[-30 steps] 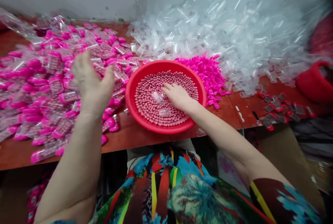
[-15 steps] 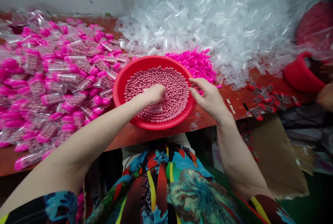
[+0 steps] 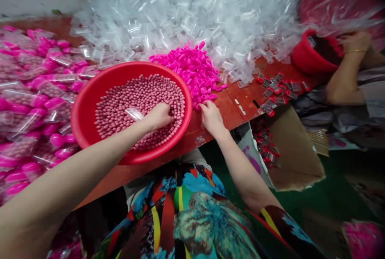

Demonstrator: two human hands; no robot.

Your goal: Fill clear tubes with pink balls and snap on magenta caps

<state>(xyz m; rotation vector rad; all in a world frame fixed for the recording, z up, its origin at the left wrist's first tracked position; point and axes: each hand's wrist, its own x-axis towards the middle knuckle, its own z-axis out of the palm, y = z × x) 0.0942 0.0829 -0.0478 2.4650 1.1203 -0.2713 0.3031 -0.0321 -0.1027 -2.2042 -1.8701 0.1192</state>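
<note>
Left hand curled low over pink beads, grip hidden, red basin left of centre, rim crossed by forearm, clear tube partly covered, right hand bunched at pink caps, cannot tell if grasping, filled tubes cut off at left edge, co-worker's hand blurred, upper right.
</note>
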